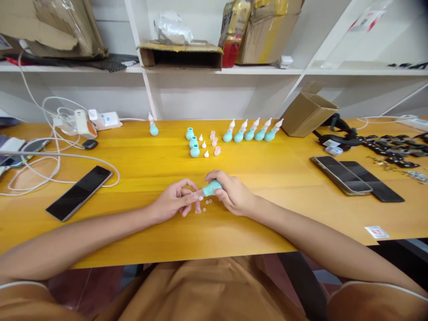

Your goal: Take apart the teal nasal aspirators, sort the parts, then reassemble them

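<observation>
My right hand (236,194) is closed around a teal rubber bulb (213,187) that lies nearly level just above the table. At its left end, the fingers of my left hand (175,199) pinch a translucent pinkish tube piece (200,193), which meets the bulb's neck. Several small clear rings (204,209) lie beneath the hands. Farther back stand three open teal bulbs (193,142), three small pale nozzle tips (203,145) and three pink translucent cups (214,142). Several assembled bulb nasal aspirators (249,134) stand in a row to their right; a single nasal aspirator (153,129) stands at the left.
A phone (79,192) and tangled white cables (55,156) occupy the left side. On the right lie two more phones (344,175), black straps (391,149), a small sticker (376,232) and an open cardboard box (309,109). White shelves (257,71) with boxes rise behind the table.
</observation>
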`<state>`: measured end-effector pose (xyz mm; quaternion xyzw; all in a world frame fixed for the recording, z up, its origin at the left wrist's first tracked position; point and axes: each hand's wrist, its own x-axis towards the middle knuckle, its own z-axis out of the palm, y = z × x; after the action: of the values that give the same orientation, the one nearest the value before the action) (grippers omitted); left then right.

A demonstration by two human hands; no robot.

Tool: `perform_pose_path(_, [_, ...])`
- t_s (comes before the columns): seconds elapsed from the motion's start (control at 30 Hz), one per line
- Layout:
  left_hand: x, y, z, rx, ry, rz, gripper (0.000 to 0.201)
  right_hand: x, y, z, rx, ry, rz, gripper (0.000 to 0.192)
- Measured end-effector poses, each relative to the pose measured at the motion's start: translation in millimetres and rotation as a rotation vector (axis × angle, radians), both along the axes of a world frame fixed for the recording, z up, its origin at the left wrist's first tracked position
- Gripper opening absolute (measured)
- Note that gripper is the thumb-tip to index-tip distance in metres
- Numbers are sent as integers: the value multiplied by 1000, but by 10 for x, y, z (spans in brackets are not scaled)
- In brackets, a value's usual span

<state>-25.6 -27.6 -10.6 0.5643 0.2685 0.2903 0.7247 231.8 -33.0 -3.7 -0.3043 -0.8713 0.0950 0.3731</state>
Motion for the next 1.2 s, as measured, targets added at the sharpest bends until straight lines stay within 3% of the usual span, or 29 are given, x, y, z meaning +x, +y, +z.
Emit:
perform_pose_path(0.13, [34,14,43,-36,-40,196,51,59,66,95,183,-42,-49,67])
perform_pose_path(0.27, [38,36,88,-26,-52,339,52,121,97,194,332,-100,35,45])
perform_pose_path(0.37, [26,35,107,-5,-36,349,54,117,110,228,350,-238,101,36])
perform_pose_path(0.53, [27,28,116,17,-43,354,55,59,122,209,350,-385,85,36])
perform_pose_path(0.7, [40,47,88,50,-105,311,64,141,218,192,338,-309,25,32])
perform_pose_path(0.83, [32,76,38,66,-91,238,61,454,509,187,341,-97,-140,35])
perform_pose_path(0.97, [22,93,4,81,-80,195,55,956,873,171,343,139,-377,36])
perform_pose_path(1.1, [17,92,-9,83,-57,175,49,1461,1072,163,332,242,-647,43])
perform_pose_path(1.2, [12,94,-13,84,-46,160,49,1794,1109,145,305,303,-694,47])
